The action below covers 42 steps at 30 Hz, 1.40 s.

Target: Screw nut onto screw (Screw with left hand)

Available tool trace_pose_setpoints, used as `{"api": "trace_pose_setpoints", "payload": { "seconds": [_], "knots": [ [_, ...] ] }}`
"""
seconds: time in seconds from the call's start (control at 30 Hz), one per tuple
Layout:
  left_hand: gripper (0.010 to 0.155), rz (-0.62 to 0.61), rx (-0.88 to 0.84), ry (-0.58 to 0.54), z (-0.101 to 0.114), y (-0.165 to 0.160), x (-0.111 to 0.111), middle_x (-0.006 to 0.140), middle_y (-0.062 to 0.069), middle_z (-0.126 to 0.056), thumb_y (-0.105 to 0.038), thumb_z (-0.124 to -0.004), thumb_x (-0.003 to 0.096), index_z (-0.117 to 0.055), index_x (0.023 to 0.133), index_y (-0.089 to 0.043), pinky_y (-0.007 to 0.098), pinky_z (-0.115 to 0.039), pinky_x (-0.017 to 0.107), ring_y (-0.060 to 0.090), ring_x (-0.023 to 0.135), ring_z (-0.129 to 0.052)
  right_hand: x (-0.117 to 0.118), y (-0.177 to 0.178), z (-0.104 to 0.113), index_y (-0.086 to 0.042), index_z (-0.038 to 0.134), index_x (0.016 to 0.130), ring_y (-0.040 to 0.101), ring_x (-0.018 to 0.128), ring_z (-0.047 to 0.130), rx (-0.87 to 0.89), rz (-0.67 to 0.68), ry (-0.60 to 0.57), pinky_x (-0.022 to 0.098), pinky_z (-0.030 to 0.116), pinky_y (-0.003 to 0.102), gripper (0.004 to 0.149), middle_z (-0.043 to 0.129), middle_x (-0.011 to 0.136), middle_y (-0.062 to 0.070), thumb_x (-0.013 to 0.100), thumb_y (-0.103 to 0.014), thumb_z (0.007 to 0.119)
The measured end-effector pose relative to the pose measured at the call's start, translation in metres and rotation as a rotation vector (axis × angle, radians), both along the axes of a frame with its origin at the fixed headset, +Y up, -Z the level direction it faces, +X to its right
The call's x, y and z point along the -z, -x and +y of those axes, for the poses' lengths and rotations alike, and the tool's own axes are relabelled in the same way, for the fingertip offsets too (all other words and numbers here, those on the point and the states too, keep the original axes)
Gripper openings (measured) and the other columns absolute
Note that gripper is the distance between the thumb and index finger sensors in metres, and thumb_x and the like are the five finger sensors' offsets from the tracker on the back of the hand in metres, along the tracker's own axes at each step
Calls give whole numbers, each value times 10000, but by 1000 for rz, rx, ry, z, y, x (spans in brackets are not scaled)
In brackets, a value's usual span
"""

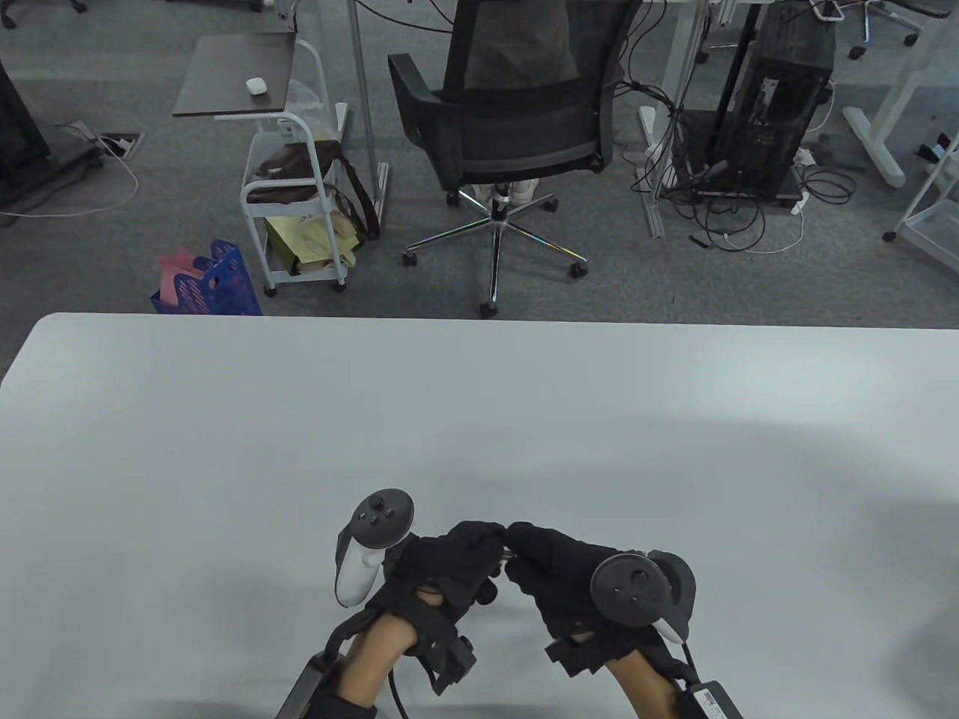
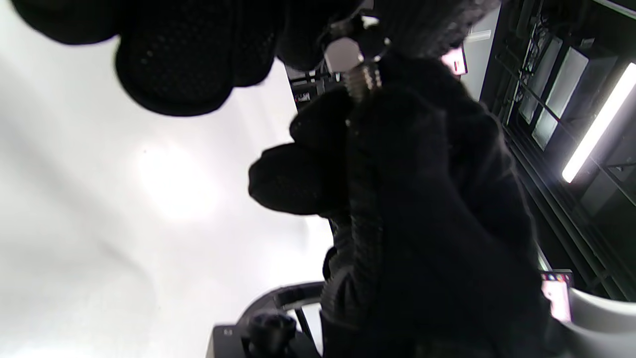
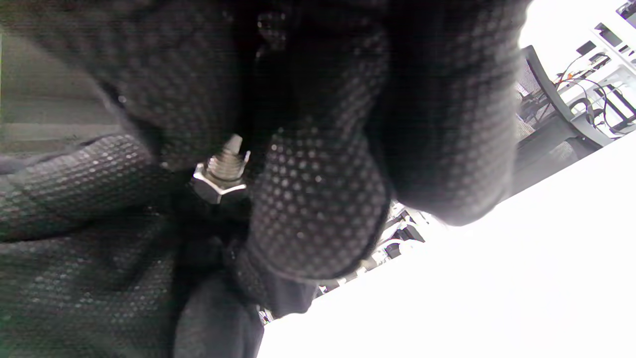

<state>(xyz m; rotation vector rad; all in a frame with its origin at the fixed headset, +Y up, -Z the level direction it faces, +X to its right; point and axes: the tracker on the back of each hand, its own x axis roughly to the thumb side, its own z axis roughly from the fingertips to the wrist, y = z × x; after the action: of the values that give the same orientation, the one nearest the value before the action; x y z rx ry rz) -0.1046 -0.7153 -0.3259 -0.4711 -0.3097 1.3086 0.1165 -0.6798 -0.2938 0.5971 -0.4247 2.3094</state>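
The nut [image 3: 218, 185] sits part-way along the screw [image 3: 229, 161], with threaded shaft showing on one side of it, low and centre in the table view where my two hands meet just above the counter [image 1: 225, 449]. In the right wrist view the hexagon lies left of centre, with gloved fingers [image 3: 318, 209] closing around it. Both pieces are small, hard steel: light, rigid and smooth, so they could slip against glove fabric. I judge the flats of the nut the best place to pinch, and the screw is best held well clear of the nut. My left hand [image 1: 449, 562] has its grip clamped on the nut, fingertips curled in. My right hand [image 1: 554, 569] has its grip clamped on the screw.
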Motion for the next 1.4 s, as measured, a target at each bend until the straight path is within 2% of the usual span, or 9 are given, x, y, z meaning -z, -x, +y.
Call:
{"api": "trace_pose_setpoints", "payload": {
  "seconds": [0.13,0.3,0.4,0.57,0.73,0.83,1.0,1.2,1.4],
  "knots": [
    [584,-4,1,0,2,-1,0,761,330,-835,-404,-700,441,-796,846,5,613,-712,387,478,456,-917,0,0,0,-166,892,742,115,273,1187,-11,-2,-8,287,1037,359,470,1057,586,54,316,-363,929],
    [564,-44,-4,-5,3,-3,0,819,301,-768,-357,-694,449,-693,904,-23,596,-699,423,451,513,-892,0,0,0,-166,891,742,114,272,1188,-8,-1,-5,285,1037,361,470,1057,586,52,316,-362,929],
    [667,-6,-10,-7,2,-1,-1,823,329,-775,-428,-683,444,-673,964,-10,606,-699,421,472,510,-897,0,0,0,-166,892,742,115,272,1188,-3,-1,-3,286,1037,359,471,1058,586,52,316,-362,930],
    [581,6,0,-12,3,0,0,763,338,-835,-401,-707,439,-820,833,10,621,-707,390,490,458,-915,0,0,0,-167,891,742,113,273,1188,-3,-3,-7,286,1037,359,471,1058,585,52,316,-364,929],
    [563,-46,-3,-7,4,-3,0,830,302,-756,-350,-697,449,-692,906,-22,600,-692,433,456,527,-886,0,0,1,-167,892,741,115,272,1188,-6,-3,-5,286,1036,361,469,1057,585,52,316,-362,930],
    [675,-3,-2,-10,2,-1,-1,846,327,-752,-427,-685,444,-645,979,-18,607,-694,433,471,530,-889,0,-1,1,-166,892,741,115,273,1187,1,-3,-4,286,1037,360,470,1057,586,52,316,-362,930],
    [571,-11,4,-11,4,-2,0,785,324,-814,-383,-703,443,-775,862,-3,612,-706,402,474,481,-909,0,0,1,-167,892,741,112,271,1188,-8,-3,-8,285,1037,359,471,1059,583,50,316,-365,930],
    [672,-45,-20,9,1,-2,-1,867,316,-726,-420,-679,451,-607,995,-31,597,-690,445,457,548,-880,0,0,1,-166,893,740,114,271,1187,-5,1,-1,285,1037,360,469,1058,584,52,315,-363,930],
    [574,-5,7,-11,3,-1,0,779,327,-817,-394,-705,440,-782,852,-1,613,-708,397,475,473,-911,0,0,1,-168,891,742,112,272,1188,-3,-3,-6,285,1037,358,472,1058,584,51,316,-366,929]
  ]
}}
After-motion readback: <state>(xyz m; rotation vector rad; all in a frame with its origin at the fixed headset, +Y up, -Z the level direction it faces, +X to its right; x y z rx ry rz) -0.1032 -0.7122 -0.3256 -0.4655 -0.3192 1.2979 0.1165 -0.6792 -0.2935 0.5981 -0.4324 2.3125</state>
